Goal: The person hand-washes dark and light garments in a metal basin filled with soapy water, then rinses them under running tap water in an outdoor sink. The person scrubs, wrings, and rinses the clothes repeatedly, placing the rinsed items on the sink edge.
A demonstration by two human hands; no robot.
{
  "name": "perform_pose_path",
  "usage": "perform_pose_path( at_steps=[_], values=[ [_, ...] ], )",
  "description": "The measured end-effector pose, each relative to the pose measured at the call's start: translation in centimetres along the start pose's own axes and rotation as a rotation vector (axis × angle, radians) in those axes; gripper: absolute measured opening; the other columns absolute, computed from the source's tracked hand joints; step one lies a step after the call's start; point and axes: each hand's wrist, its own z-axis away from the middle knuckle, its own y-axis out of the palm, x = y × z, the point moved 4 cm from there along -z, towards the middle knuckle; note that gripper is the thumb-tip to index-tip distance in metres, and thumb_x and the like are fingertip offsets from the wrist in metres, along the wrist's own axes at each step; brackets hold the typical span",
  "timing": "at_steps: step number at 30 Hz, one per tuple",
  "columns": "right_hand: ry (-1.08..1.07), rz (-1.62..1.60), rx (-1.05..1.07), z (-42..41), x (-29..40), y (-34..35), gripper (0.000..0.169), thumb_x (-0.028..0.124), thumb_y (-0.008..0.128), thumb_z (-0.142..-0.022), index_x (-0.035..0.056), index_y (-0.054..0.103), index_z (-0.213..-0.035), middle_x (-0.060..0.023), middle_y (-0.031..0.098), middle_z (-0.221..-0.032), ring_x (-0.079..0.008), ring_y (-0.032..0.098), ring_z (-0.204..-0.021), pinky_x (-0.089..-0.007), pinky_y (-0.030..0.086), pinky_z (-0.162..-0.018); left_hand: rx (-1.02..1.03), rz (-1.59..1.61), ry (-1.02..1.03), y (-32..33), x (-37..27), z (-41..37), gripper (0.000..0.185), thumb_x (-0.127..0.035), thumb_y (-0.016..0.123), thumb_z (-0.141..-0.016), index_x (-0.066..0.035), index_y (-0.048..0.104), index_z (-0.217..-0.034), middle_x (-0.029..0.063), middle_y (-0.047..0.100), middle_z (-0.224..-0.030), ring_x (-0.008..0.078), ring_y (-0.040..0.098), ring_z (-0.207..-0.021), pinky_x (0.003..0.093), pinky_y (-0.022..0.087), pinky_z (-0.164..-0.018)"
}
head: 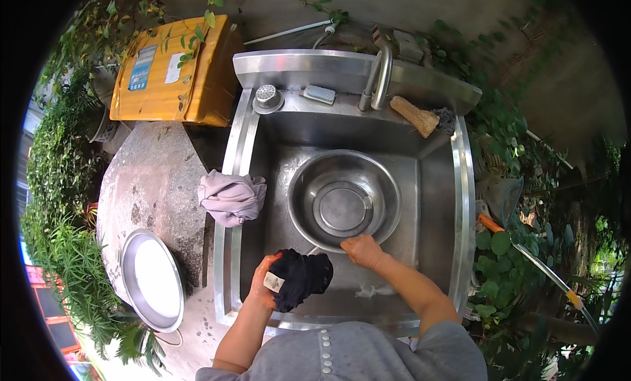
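My left hand [266, 280] holds a bunched black cloth [300, 280] with a white label over the near side of the stainless steel sink [281, 154]. The fingers of my right hand [364, 250] are closed on the near rim of a round metal basin [343, 156]. That basin rests on the sink floor, with no cloth visible inside it. A crumpled mauve cloth [231, 198] hangs over the sink's left edge.
A steel faucet [382, 80] rises at the back, near a brush [319, 94], a drain strainer [268, 99] and a tan scrubber [414, 115]. Left stand a yellow box [167, 75] and another metal basin [126, 277]. Plants and an orange-handled pole [537, 265] flank the right.
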Motion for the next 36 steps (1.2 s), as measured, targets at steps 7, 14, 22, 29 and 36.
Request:
perform_pose_path(
  at_steps=[7,14,22,29,36],
  values=[
    [0.11,-0.372,-0.13,-4.2,-6.7,-8.3,0.056,0.035,0.079,-0.073,0.0,0.058,-0.111,-0.0199,0.057,-0.116,-0.0368,0.055,-0.112,-0.0415,0.045,-0.095,-0.032,-0.007,-0.012,-0.9,-0.2,-1.8,0.027,-0.032,0.054,-0.089,-0.01,0.065,-0.099,0.0113,0.068,-0.096,0.0296,0.067,-0.085,0.0433,0.057,-0.076],
    [0.389,0.461,-0.709,-12.4,-14.2,-27.7,0.054,0.008,0.064,-0.078,0.0004,0.051,-0.13,-0.0141,0.048,-0.136,-0.0316,0.037,-0.133,-0.0478,0.027,-0.111,-0.017,-0.024,-0.029,-0.5,0.0,-2.5,0.03,-0.034,0.054,-0.09,-0.008,0.063,-0.103,0.0125,0.068,-0.099,0.0303,0.067,-0.089,0.0445,0.056,-0.079],
    [0.556,0.655,-0.505,-11.5,-17.3,-21.4,0.046,0.009,0.052,-0.087,0.0,0.052,-0.132,-0.0137,0.05,-0.135,-0.0297,0.033,-0.137,-0.0504,0.02,-0.114,-0.149,-0.045,-0.1,-0.8,0.7,-2.9,0.038,-0.039,0.053,-0.088,-0.007,0.063,-0.105,0.0146,0.068,-0.095,0.0324,0.067,-0.081,0.0464,0.057,-0.069],
    [0.361,0.282,-0.67,-7.1,-11.3,-19.6,0.05,0.009,0.067,-0.075,-0.0018,0.054,-0.121,-0.0193,0.051,-0.13,-0.0355,0.041,-0.129,-0.0465,0.031,-0.108,-0.064,-0.053,-0.087,1.4,1.1,-3.8,0.043,-0.038,0.055,-0.09,-0.002,0.057,-0.113,0.0169,0.065,-0.108,0.0298,0.067,-0.094,0.0431,0.055,-0.084],
    [0.673,-0.483,-0.319,9.7,-4.8,-4.8,0.022,0.01,0.065,-0.08,-0.0012,0.064,-0.099,-0.0202,0.064,-0.098,-0.0382,0.06,-0.095,-0.0437,0.048,-0.084,-0.118,-0.213,0.034,3.8,1.1,-9.7,0.036,-0.04,0.054,-0.09,-0.007,0.06,-0.106,0.0131,0.067,-0.102,0.0282,0.066,-0.094,0.0458,0.055,-0.081]
  ],
)
